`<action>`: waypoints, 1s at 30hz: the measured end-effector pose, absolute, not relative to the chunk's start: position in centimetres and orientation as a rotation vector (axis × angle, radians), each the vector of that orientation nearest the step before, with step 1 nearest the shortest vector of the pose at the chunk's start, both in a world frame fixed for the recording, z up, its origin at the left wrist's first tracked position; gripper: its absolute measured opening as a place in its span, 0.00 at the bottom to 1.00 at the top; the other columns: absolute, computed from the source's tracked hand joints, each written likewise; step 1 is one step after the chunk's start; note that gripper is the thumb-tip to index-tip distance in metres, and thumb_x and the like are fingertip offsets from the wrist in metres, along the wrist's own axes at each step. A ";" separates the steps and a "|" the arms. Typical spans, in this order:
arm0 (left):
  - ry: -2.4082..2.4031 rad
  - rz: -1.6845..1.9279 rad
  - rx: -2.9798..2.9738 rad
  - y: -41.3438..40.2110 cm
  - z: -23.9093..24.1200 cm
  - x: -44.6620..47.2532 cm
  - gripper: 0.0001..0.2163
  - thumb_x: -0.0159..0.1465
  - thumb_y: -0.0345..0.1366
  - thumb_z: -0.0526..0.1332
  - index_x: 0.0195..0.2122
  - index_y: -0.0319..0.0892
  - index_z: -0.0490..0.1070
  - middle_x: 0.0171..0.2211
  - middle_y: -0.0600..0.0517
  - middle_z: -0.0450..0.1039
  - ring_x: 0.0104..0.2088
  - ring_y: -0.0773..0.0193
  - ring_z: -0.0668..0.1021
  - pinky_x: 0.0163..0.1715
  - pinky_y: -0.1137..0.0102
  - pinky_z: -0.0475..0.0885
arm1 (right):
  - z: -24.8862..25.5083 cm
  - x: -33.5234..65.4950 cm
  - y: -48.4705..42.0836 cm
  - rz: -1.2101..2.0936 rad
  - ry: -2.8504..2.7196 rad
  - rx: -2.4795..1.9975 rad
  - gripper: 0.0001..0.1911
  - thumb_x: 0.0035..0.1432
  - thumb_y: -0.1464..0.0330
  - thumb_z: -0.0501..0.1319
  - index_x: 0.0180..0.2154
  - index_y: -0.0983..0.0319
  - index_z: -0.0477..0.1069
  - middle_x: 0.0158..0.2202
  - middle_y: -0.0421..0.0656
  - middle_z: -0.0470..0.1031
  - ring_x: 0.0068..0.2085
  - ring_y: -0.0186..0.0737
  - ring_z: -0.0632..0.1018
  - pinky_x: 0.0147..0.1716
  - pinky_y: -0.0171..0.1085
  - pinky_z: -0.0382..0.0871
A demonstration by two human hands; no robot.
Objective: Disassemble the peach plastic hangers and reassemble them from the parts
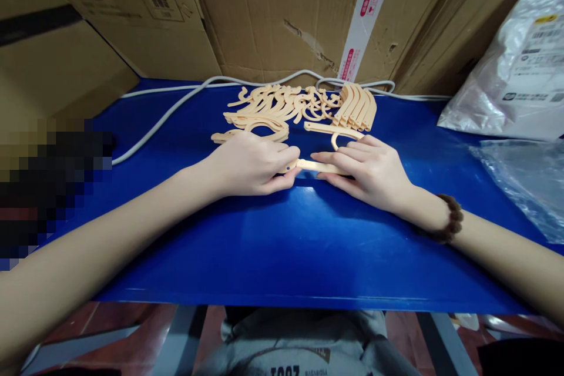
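Note:
Low over the blue table, my left hand (pixel 249 161) pinches one end of a beige plastic folding hanger (pixel 318 166) between thumb and fingertips. My right hand (pixel 374 173), with a brown fuzzy band at its wrist, is closed on the hanger's other end; its palm hides part of that piece. Just beyond the right hand lies a separate beige hanger arm (pixel 328 128) with a curved loop. Behind my left hand is a small stack of beige hanger pieces (pixel 264 123). Farther back are a heap of loose hooks and curved parts (pixel 277 100) and a row of curved arms (pixel 356 107).
A white cable (pixel 163 136) runs along the back of the blue table (pixel 282 247). Cardboard boxes (pixel 273 17) stand behind it. On the right are a white plastic parcel bag (pixel 511 76) and a clear plastic bag (pixel 524 176). A pixelated dark area covers the left edge.

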State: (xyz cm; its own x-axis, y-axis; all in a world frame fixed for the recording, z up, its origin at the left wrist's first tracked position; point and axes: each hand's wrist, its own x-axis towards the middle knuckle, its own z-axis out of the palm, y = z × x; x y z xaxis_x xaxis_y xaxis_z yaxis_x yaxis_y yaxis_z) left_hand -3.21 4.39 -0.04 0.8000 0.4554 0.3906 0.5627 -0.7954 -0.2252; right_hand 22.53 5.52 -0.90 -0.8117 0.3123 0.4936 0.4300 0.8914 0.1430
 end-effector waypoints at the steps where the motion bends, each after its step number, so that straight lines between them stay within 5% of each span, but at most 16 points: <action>1: -0.806 -0.460 -2.660 4.4 0.0 -3.3 0.12 0.69 0.37 0.53 0.28 0.41 0.67 0.20 0.54 0.70 0.19 0.65 0.73 0.18 0.71 0.50 | -0.9 22.6 5.6 -0.357 -2.572 -0.544 0.16 0.71 0.63 0.57 0.52 0.65 0.74 0.36 0.43 0.81 0.35 0.40 0.77 0.36 0.40 0.61; 5: -0.925 -0.442 -2.663 4.5 0.2 -3.8 0.12 0.68 0.36 0.52 0.29 0.42 0.67 0.20 0.54 0.70 0.18 0.65 0.71 0.18 0.70 0.50 | -0.8 22.7 5.9 -0.396 -2.470 -0.644 0.18 0.69 0.59 0.58 0.54 0.62 0.73 0.38 0.46 0.78 0.40 0.45 0.75 0.38 0.42 0.63; 15: -1.100 -0.333 -2.561 4.3 1.2 -4.2 0.13 0.68 0.38 0.48 0.32 0.42 0.70 0.21 0.51 0.69 0.19 0.61 0.68 0.20 0.67 0.51 | -0.5 23.0 6.7 0.057 -2.247 -0.875 0.29 0.60 0.50 0.65 0.57 0.57 0.68 0.61 0.52 0.68 0.62 0.59 0.69 0.59 0.57 0.63; 24: -1.157 -0.211 -2.535 4.0 1.3 -3.4 0.13 0.66 0.36 0.47 0.32 0.41 0.70 0.20 0.50 0.70 0.19 0.60 0.69 0.19 0.67 0.50 | -1.6 23.7 7.8 0.342 -2.262 -0.872 0.27 0.59 0.65 0.65 0.58 0.58 0.62 0.60 0.50 0.71 0.59 0.53 0.74 0.58 0.52 0.68; 30: -1.206 -0.120 -2.531 3.8 1.5 -3.2 0.16 0.64 0.36 0.45 0.37 0.39 0.73 0.21 0.48 0.71 0.19 0.57 0.71 0.18 0.66 0.51 | -1.6 23.5 8.0 0.360 -2.268 -0.880 0.21 0.57 0.63 0.65 0.51 0.57 0.64 0.52 0.48 0.74 0.50 0.53 0.77 0.50 0.52 0.72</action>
State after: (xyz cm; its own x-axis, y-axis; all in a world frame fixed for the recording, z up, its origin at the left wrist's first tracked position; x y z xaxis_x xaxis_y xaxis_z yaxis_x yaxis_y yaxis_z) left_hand -3.18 3.84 1.51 0.6376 0.7394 0.2162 0.7675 -0.5854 -0.2611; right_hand 23.50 7.99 -1.60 -0.5489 0.6781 0.4887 0.4937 0.7348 -0.4650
